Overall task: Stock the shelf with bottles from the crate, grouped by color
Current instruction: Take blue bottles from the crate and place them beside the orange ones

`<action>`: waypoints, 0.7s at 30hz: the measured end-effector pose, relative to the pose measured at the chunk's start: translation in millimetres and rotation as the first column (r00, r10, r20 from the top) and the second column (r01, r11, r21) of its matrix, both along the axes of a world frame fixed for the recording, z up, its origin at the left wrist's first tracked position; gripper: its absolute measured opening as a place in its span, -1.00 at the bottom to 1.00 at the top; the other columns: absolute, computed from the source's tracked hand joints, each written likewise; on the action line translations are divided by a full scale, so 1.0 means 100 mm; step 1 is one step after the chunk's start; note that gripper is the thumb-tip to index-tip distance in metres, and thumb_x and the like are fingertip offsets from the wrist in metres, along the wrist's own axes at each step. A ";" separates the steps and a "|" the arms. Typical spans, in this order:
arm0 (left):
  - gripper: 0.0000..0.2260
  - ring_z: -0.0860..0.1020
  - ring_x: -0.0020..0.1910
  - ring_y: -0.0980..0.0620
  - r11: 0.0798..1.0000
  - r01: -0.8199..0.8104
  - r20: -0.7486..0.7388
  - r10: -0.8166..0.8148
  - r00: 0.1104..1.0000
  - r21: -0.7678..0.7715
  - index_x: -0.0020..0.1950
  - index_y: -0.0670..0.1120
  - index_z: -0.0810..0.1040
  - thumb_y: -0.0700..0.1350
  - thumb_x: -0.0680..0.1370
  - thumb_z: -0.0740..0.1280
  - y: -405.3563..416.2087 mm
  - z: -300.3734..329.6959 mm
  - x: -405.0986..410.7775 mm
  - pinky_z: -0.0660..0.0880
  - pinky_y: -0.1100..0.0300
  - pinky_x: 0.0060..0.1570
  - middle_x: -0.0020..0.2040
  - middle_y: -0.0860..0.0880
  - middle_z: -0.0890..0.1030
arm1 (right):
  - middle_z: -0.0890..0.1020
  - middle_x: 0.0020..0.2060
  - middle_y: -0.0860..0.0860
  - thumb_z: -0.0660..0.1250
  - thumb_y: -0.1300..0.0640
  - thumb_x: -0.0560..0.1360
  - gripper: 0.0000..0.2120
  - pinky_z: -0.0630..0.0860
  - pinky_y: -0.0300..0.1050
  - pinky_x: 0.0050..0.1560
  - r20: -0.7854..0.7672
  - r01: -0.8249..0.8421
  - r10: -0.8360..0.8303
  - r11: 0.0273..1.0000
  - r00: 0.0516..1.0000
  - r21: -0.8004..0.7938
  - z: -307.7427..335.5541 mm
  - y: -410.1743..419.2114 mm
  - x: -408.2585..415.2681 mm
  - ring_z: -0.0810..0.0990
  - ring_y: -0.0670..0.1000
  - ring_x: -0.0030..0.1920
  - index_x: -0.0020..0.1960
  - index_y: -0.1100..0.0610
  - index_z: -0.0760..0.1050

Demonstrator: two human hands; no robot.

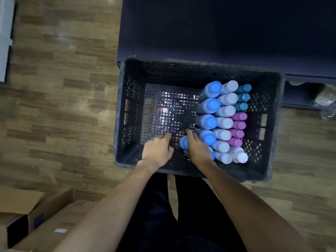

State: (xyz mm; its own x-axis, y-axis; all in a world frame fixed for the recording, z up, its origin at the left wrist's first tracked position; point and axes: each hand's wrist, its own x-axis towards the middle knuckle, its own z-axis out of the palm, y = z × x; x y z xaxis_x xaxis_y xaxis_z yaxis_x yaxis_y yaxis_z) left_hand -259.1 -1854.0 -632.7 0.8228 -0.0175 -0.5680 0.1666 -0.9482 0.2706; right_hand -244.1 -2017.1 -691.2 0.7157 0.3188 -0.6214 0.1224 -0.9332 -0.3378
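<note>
Black perforated crate [181, 73] is sitting on the wood floor [60, 88], butted against the dark shelf unit [218, 30] at 12 o'clock. The left half of the crate is showing bare mesh bottom; the bottles are all packed upright in the right half, in three columns.

Blue-capped bottles [211, 106] are forming the leftmost column, grey-capped bottles [226, 110] the middle one. In the rightmost column, three teal-capped bottles [243, 97] are standing at the 12 o'clock end, four purple-capped bottles [238, 129] are following toward 6, and one white bottle [241, 155] is closing the column at the crate's 5 o'clock corner.

Both hands are reaching into the crate near its 6 o'clock wall. The right hand [197, 149] is resting over one blue-capped bottle [184, 142] at the 6 o'clock end of the blue column, fingers extended toward 12, thumb at the side by the cap; cannot tell whether it is actually gripping. The left hand [158, 149] is hovering just at 9 o'clock of that bottle, fingers loosely bent with the index pointing to 1 o'clock, holding nothing.

Cardboard boxes [41, 224] are lying on the floor at 7 o'clock. A plastic-wrapped bundle [326, 97] is sitting on the low shelf at 3 o'clock.
</note>
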 end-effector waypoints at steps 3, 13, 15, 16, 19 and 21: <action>-0.71 0.54 0.04 -0.11 1.000 -0.012 -0.009 0.012 1.000 0.009 0.25 -0.06 0.40 -0.05 0.54 0.23 0.03 -0.08 0.02 0.47 0.05 -0.11 0.09 -0.06 0.57 | 0.53 0.18 0.11 0.49 0.14 0.43 -0.39 0.49 0.03 -0.18 0.001 0.156 -0.157 0.985 0.988 0.072 -0.05 0.06 0.01 0.60 0.23 0.04 0.35 0.15 0.24; -0.74 0.54 0.04 -0.10 0.996 0.033 0.031 -0.036 0.999 0.078 0.21 -0.07 0.38 -0.04 0.55 0.23 0.12 0.20 0.08 0.47 0.06 -0.11 0.08 -0.04 0.56 | 0.56 0.08 0.06 0.49 0.11 0.39 -0.52 0.52 0.09 -0.09 -0.038 0.284 -0.283 0.939 0.958 0.194 0.25 0.14 0.20 0.57 0.18 0.03 0.15 0.09 0.27; -0.70 0.53 0.08 -0.10 0.992 0.084 0.048 -0.089 0.995 0.095 0.26 -0.06 0.35 -0.02 0.55 0.23 0.13 0.33 0.16 0.47 0.05 -0.07 0.11 -0.04 0.55 | 0.56 0.06 0.05 0.49 0.12 0.40 -0.55 0.52 0.08 -0.04 -0.007 0.286 -0.294 0.926 0.956 0.247 0.45 0.15 0.29 0.57 0.14 0.03 0.14 0.10 0.30; -0.67 0.53 0.09 -0.10 0.988 0.109 0.062 -0.116 0.991 0.109 0.29 -0.05 0.34 -0.02 0.56 0.23 0.12 0.41 0.21 0.48 0.05 -0.06 0.12 -0.04 0.54 | 0.57 0.05 0.05 0.49 0.13 0.41 -0.56 0.52 0.07 -0.02 0.008 0.306 -0.320 0.912 0.947 0.275 0.57 0.14 0.35 0.58 0.13 0.03 0.15 0.11 0.32; -0.67 0.52 0.10 -0.07 0.979 0.153 0.125 -0.170 0.977 0.135 0.28 -0.05 0.33 0.00 0.55 0.23 0.12 0.67 0.36 0.49 0.07 -0.04 0.11 -0.04 0.55 | 0.60 0.02 0.03 0.48 0.11 0.42 -0.58 0.52 0.05 -0.01 0.025 0.366 -0.402 0.856 0.915 0.364 0.93 0.14 0.53 0.58 0.09 0.00 0.16 0.11 0.35; -0.67 0.52 0.11 -0.05 0.977 0.159 0.182 -0.184 0.966 0.145 0.27 -0.04 0.34 0.01 0.54 0.24 0.14 0.85 0.49 0.49 0.07 -0.03 0.10 -0.03 0.55 | 0.60 -0.02 0.02 0.47 0.07 0.42 -0.61 0.52 0.05 -0.01 0.048 0.373 -0.435 0.819 0.899 0.435 1.17 0.13 0.67 0.58 0.07 -0.03 0.15 0.10 0.38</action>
State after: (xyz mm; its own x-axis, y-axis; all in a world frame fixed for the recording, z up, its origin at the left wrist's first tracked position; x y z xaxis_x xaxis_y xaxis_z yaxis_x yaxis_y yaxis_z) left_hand -209.7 -1840.2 -547.5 0.9083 -0.1057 -0.4049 -0.0450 -0.9867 0.1565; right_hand -177.2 -2004.4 -574.7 0.9047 0.1816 -0.3855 -0.1610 -0.6919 -0.7038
